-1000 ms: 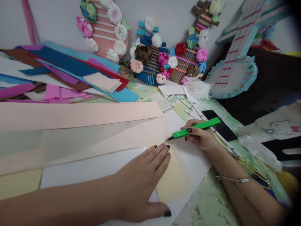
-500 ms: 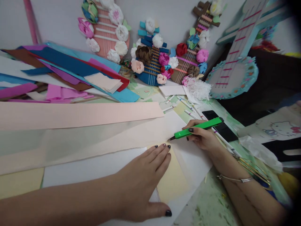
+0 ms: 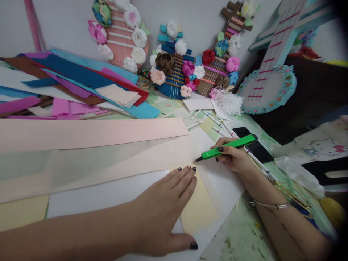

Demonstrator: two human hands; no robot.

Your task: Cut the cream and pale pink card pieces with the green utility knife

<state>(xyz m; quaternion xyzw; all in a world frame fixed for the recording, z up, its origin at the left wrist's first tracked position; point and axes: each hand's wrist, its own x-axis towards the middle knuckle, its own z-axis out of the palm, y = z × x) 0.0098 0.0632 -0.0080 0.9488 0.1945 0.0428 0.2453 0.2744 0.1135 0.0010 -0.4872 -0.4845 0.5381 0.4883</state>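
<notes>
My right hand (image 3: 232, 156) grips a green pen (image 3: 228, 148) with a dark pointed tip. The tip points down and left, at or just above the pale pink paper strip (image 3: 152, 154), near its right end; contact I cannot tell. Flat on the papers lies my left hand (image 3: 168, 203), fingers together and stretched out, thumb apart. Its fingertips rest just below the pen tip, by the lower edge of the strip. Beneath this hand are a pale yellow sheet (image 3: 198, 206) and a larger white sheet (image 3: 103, 190).
Another pink strip (image 3: 95, 134) lies behind. Coloured crepe paper (image 3: 78, 78) is piled at the left. Flower-covered paper instruments (image 3: 176, 69) lean on the wall. To the right are slim white pens (image 3: 217, 121), a dark phone (image 3: 255, 146), gold-handled scissors (image 3: 290, 194) and crumpled plastic (image 3: 299, 174).
The view has shifted very slightly. Both hands and the green pen stay in nearly the same place on the papers.
</notes>
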